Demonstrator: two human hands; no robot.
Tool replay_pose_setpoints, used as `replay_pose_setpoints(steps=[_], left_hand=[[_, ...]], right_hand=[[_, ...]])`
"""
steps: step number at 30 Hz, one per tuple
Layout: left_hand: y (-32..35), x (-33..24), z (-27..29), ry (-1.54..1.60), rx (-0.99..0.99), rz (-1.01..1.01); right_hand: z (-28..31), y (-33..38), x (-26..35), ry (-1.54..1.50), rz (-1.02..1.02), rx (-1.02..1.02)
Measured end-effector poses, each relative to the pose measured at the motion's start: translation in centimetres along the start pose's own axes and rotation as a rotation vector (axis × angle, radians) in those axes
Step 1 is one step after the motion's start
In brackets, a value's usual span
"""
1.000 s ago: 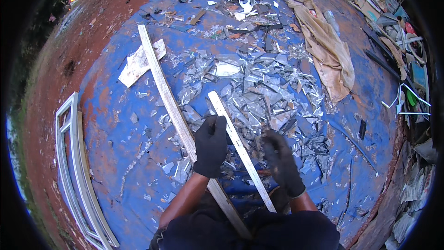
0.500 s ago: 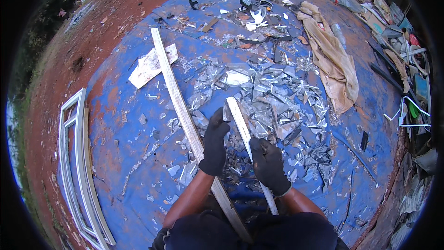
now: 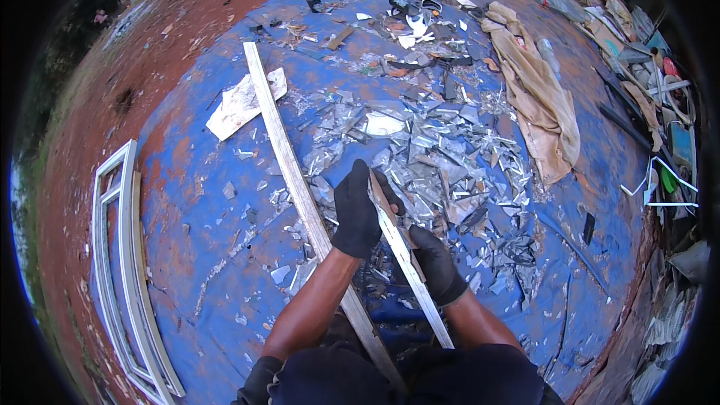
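Note:
I hold a narrow white-painted wooden strip (image 3: 403, 255) that slants from my body up toward the middle. My left hand (image 3: 357, 206), in a dark glove, is wrapped round its far end, with fingertips showing past the right side. My right hand (image 3: 436, 266), also gloved, grips the strip lower down from the right. A brownish edge of the strip faces up along part of its length. To the left of my left hand, a longer weathered pale plank (image 3: 291, 165) runs from beside my legs to the upper left. Broken glass (image 3: 450, 172) lies heaped just beyond my hands.
A blue tarp (image 3: 202, 217) covers the ground, scattered with shards. White window frames (image 3: 112, 255) lie at the left. A white board (image 3: 229, 116) rests under the plank's far end. A tan cloth (image 3: 536, 97) lies right of the glass. Mixed scrap (image 3: 667, 97) lines the right edge.
My left hand has gone from beside the strip's far end to closing round it. The strip has tilted, bringing its brownish edge into sight. My right hand keeps its grip, slightly shifted.

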State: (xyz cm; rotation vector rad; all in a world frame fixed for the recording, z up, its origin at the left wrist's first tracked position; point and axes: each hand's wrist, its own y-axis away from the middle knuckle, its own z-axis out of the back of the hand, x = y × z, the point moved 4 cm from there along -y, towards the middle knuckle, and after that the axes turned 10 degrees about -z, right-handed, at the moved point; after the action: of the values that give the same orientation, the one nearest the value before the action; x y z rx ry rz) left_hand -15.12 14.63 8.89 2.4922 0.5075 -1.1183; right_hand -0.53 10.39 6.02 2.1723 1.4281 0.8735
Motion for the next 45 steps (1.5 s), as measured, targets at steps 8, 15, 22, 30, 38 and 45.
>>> replay_pose_setpoints(steps=[8,15,22,30,38,45], left_hand=[[0.8,-0.1,1.3,0.039,-0.101,-0.019],[1.8,-0.9,-0.2,-0.147,-0.106,-0.056],[2.0,-1.8,-1.3,-0.224,-0.18,-0.146],[2.3,-2.6,-0.7,-0.23,-0.18,-0.139],[1.8,-1.8,0.9,-0.259,-0.246,-0.097],[1.7,-1.4,1.5,-0.003,-0.127,-0.083]], right_hand=[[-2.4,2.8,0.5,0.761,0.754,-0.467],[-4.3,5.9,2.3,1.145,1.089,-0.552],[-5.5,5.8,5.4,1.885,1.492,-1.059],[1.5,9.1,8.0,1.383,0.73,-0.785],[-4.1,5.0,0.9,1.749,0.841,-0.304],[-1.3,2.4,0.7,1.297,0.612,0.017]])
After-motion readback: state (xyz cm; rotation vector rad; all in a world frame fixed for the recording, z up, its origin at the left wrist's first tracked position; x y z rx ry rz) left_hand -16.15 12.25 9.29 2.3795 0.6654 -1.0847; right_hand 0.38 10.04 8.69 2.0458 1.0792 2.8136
